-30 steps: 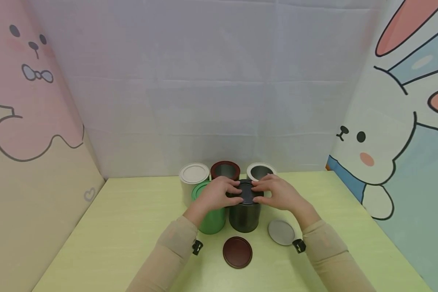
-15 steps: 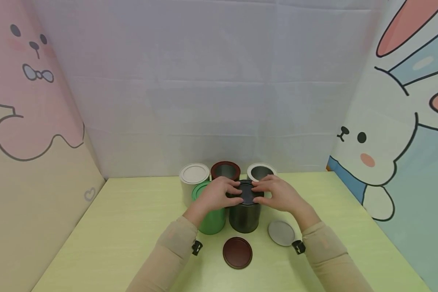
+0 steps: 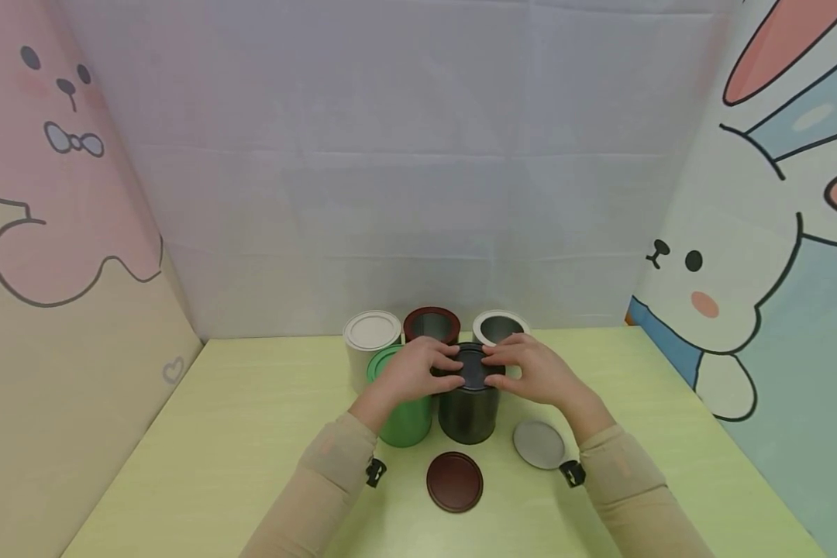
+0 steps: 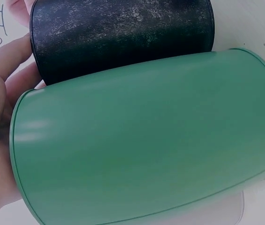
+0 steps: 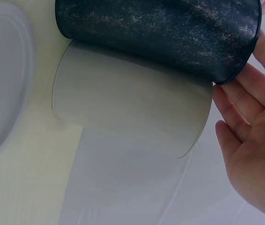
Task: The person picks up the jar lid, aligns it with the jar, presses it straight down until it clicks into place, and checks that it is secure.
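A black can [image 3: 468, 418] stands upright at the front middle of the group, topped by a black lid [image 3: 471, 368]. From the left, the fingertips of my left hand [image 3: 417, 368] rest on this lid, the hand passing over a green can [image 3: 406, 425]. My right hand [image 3: 530, 368] touches the lid's right side with its fingertips, fingers extended in the right wrist view. On the table in front lie a dark red lid [image 3: 455, 482] and a light grey lid [image 3: 539, 445].
Behind stand a lidded white can [image 3: 373, 332], a dark red can [image 3: 431, 316] with its top uncovered, and an uncovered white-rimmed can [image 3: 501, 315]. They are close to the white back wall [image 3: 404, 170]. Printed side walls flank the yellow-green table [image 3: 265, 418].
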### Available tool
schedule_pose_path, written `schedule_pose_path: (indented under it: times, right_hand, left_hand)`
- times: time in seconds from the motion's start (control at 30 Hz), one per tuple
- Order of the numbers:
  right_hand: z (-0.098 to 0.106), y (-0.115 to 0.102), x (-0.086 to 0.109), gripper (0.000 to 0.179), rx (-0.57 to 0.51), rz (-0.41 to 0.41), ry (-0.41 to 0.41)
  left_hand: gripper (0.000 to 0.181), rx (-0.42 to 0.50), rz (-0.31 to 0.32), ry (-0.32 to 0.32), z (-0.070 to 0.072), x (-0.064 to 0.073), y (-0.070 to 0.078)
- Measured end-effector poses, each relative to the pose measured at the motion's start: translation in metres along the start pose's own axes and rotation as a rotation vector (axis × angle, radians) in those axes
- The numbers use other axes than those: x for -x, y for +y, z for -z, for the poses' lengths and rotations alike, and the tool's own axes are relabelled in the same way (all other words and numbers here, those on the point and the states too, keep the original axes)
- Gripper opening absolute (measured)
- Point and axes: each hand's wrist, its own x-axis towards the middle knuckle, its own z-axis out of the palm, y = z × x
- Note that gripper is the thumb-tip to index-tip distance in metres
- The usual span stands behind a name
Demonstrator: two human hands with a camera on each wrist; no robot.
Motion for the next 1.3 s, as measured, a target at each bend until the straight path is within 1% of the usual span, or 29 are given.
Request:
schedule_pose_path:
  times: [0.17, 0.37, 0.57, 0.7, 0.8, 0.9, 0.97, 1.13, 1.2, 1.3]
  right_hand:
    - [0.000, -0.002, 0.000, 0.034, -0.002, 0.003, 0.008]
    - [-0.005, -0.001, 0.003, 0.033, -0.027, -0.001, 0.041]
    - [-0.014, 0.003, 0.008, 0.031, -0.086, 0.026, 0.123]
    - [-0.020, 0.007, 0.011, 0.032, -0.119, 0.041, 0.176]
    - [-0.024, 0.008, 0.013, 0.034, -0.137, 0.044, 0.206]
    - [-0.027, 0.009, 0.015, 0.038, -0.144, 0.054, 0.240]
    - [-0.029, 0.010, 0.016, 0.041, -0.144, 0.063, 0.266]
    - [-0.032, 0.011, 0.025, 0.043, -0.153, 0.095, 0.362]
    - [-0.031, 0.011, 0.030, 0.042, -0.159, 0.109, 0.393]
    - [-0.029, 0.010, 0.040, 0.042, -0.166, 0.115, 0.402]
  left_hand:
    - [0.034, -0.023, 0.009, -0.017, 0.002, 0.001, 0.000]
    - [0.035, -0.052, 0.016, -0.016, -0.002, 0.004, 0.001]
    - [0.036, -0.064, 0.029, -0.003, -0.004, 0.005, 0.002]
    - [0.036, -0.056, 0.046, 0.002, -0.005, 0.006, 0.004]
    - [0.038, -0.048, 0.069, 0.018, -0.006, 0.007, 0.006]
    - [0.041, -0.043, 0.081, 0.058, -0.006, 0.009, 0.007]
    - [0.043, -0.032, 0.071, 0.110, -0.007, 0.011, 0.007]
    - [0.040, 0.021, -0.013, 0.268, -0.006, 0.023, 0.010]
    - [0.038, 0.033, -0.043, 0.309, -0.006, 0.029, 0.010]
    - [0.038, 0.050, -0.082, 0.353, -0.007, 0.042, 0.012]
